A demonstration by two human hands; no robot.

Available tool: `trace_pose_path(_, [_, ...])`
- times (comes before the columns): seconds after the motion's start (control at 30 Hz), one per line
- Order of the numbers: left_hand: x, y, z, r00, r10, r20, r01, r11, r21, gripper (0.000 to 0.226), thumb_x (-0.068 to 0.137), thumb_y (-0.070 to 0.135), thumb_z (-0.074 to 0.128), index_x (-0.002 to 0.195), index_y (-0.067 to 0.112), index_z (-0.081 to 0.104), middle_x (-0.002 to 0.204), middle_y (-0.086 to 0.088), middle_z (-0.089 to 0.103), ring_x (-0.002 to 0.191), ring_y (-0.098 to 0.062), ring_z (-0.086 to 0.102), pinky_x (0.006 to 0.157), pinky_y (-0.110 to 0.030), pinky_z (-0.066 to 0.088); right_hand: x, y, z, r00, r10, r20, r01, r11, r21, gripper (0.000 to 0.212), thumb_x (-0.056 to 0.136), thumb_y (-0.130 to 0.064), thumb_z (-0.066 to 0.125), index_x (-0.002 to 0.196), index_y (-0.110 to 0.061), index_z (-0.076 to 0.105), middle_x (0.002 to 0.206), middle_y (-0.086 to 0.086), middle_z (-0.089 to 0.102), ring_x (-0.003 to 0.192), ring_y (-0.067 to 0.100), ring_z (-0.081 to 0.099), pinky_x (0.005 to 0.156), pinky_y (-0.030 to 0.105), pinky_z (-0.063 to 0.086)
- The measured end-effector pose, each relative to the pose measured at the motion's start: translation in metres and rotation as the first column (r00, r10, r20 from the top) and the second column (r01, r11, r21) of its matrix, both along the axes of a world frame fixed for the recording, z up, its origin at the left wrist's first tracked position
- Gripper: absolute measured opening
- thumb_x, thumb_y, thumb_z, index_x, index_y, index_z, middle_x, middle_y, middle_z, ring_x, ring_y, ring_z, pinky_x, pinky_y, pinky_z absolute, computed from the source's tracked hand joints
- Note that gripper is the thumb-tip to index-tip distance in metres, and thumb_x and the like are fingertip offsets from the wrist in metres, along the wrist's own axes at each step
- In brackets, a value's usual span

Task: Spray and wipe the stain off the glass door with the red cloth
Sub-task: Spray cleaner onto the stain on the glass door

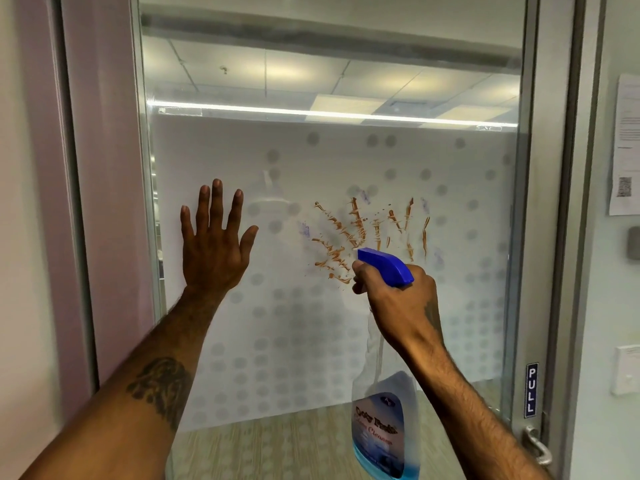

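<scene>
At centre frame the right hand (394, 296) wraps its fingers around the spray bottle (381, 427), whose base is cut off at the bottom edge; its blue nozzle points at the brown stain (363, 233) on the glass door (329, 81). The left hand (213, 240), fingers spread, seems pressed flat on the glass at centre left.

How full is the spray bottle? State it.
Nearly empty. The spray bottle, upright in the right hand, shows blue liquid only at its base; the body above is clear. The label hides the exact level.
</scene>
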State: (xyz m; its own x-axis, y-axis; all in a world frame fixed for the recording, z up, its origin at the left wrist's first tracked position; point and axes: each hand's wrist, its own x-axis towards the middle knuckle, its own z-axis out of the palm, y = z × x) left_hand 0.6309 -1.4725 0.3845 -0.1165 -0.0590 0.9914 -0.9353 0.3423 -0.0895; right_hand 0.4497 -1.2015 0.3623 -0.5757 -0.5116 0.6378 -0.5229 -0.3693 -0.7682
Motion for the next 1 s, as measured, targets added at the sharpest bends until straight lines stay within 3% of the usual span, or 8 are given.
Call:
trace_pose_path(0.13, [0.001,-0.001,-0.001,1.0,-0.008,0.0,0.008,1.0,-0.005,0.073,0.103,0.063,0.024,0.164,0.026,0.008,0.171,-0.009,0.004,0.158,-0.03,0.004,0.125,-0.055,0.003,-0.014,0.009,-0.001,1.0,-0.014,-0.01,0.014,0.999,-0.035,0.016,0.087,-0.036,0.067,0.072,-0.034,0.061,0.066,-0.006,0.071,0.064,0.014,0.068,0.056,0.024,0.055])
trace_pose_path(0.3, [0.0,0.001,-0.001,1.0,-0.031,-0.001,0.031,0.999,-0.013,0.074,0.103,0.062,0.026,0.164,0.025,0.008,0.171,-0.01,0.004,0.158,-0.03,0.004,0.125,-0.055,0.003,-0.045,0.025,0.001,0.995,-0.101,0.01,0.101,0.994,-0.046,0.025,0.084,-0.046,0.063,0.074,-0.023,0.068,0.057,-0.006,0.068,0.056,0.002,0.065,0.051,0.018,0.046])
trace_pose_path(0.43, [0.001,0.003,0.0,0.999,-0.046,0.005,0.046,0.999,-0.004,0.073,0.103,0.062,0.024,0.164,0.025,0.007,0.171,-0.01,0.003,0.158,-0.031,0.004,0.125,-0.056,0.005,-0.063,0.031,0.001,0.991,-0.134,0.029,0.135,0.99,-0.03,0.033,0.082,-0.05,0.063,0.081,-0.018,0.07,0.06,-0.005,0.068,0.055,0.006,0.066,0.056,0.025,0.052])
trace_pose_path(0.6, [0.0,0.004,-0.001,0.999,-0.052,0.002,0.052,0.999,-0.007,0.074,0.103,0.061,0.025,0.164,0.025,0.007,0.171,-0.009,0.002,0.158,-0.031,0.003,0.125,-0.056,0.004,-0.083,0.04,-0.001,0.994,-0.108,0.027,0.108,0.994,-0.023,0.017,0.088,-0.039,0.065,0.077,-0.028,0.07,0.073,-0.004,0.075,0.076,0.024,0.07,0.074,0.048,0.061])
trace_pose_path(0.77, [0.002,0.002,-0.001,0.998,-0.055,0.002,0.055,0.998,-0.021,0.073,0.103,0.06,0.027,0.164,0.025,0.006,0.172,-0.008,0.0,0.159,-0.029,0.0,0.125,-0.055,0.003,-0.103,0.051,0.002,0.975,-0.212,0.063,0.216,0.974,-0.069,0.028,0.09,-0.04,0.063,0.083,-0.015,0.072,0.072,0.001,0.073,0.071,0.02,0.069,0.075,0.047,0.06])
trace_pose_path(1.0, [0.001,0.0,-0.002,0.999,-0.049,0.002,0.049,0.998,-0.025,0.074,0.103,0.061,0.025,0.164,0.025,0.004,0.172,-0.008,-0.002,0.159,-0.029,0.0,0.125,-0.055,0.003,-0.123,0.066,-0.008,0.968,-0.228,0.109,0.235,0.97,-0.062,0.026,0.089,-0.042,0.064,0.082,-0.018,0.07,0.072,0.003,0.072,0.072,0.022,0.069,0.076,0.043,0.058])
